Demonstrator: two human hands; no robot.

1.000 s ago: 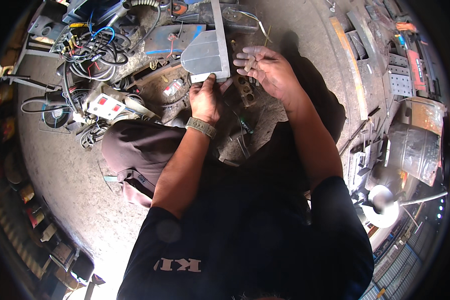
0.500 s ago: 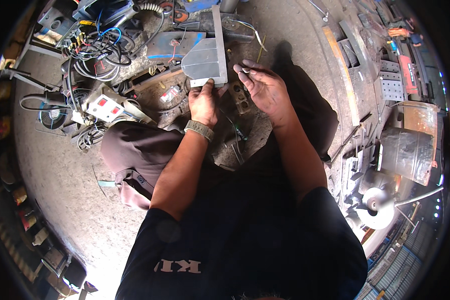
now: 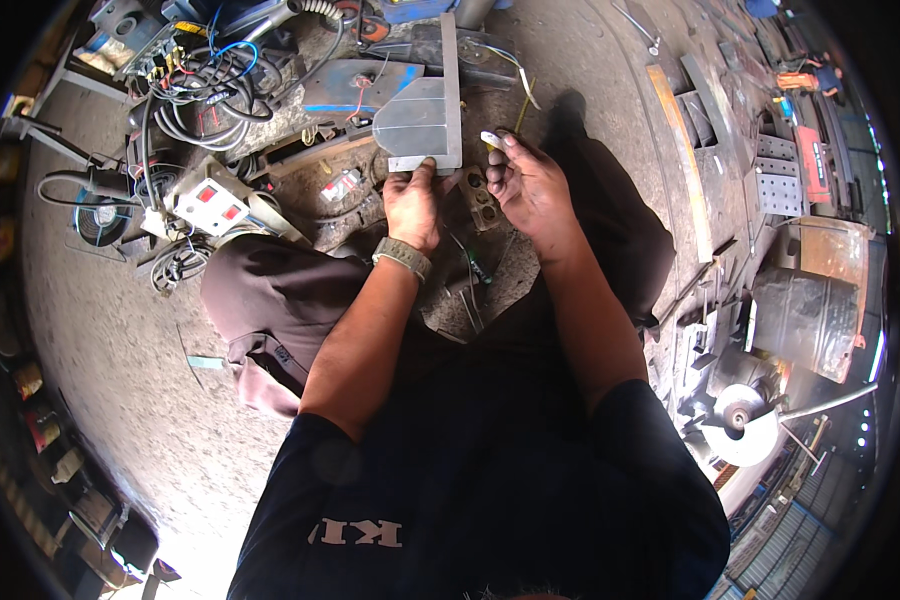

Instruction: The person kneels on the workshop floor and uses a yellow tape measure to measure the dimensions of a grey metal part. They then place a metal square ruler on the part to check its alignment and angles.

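Note:
My left hand (image 3: pixel 412 210) is closed on the short leg of an L-shaped metal square (image 3: pixel 451 90), thumb on top. The square lies along the right and near edges of a grey metal plate (image 3: pixel 410 112), whose left side is cut at a slant and rounded. Thin pale lines cross the plate. Whether the fingers below also grip the plate is hidden. To the right of the square, my right hand (image 3: pixel 532 190) pinches a small white piece like a chalk stick (image 3: pixel 489 138), its tip pointing up and left, apart from the plate.
Tangled cables (image 3: pixel 205 95) and a white box with red switches (image 3: pixel 212 203) lie on the left. Behind the plate is a flat metal piece with blue marks (image 3: pixel 355 88). A block with round holes (image 3: pixel 482 203) sits below my right hand. A cut-off disc machine (image 3: pixel 740 420) stands at the right.
My right hand has turned and its fingers have curled in, so the white piece now sticks out at the fingertips. My left hand keeps hold of the square.

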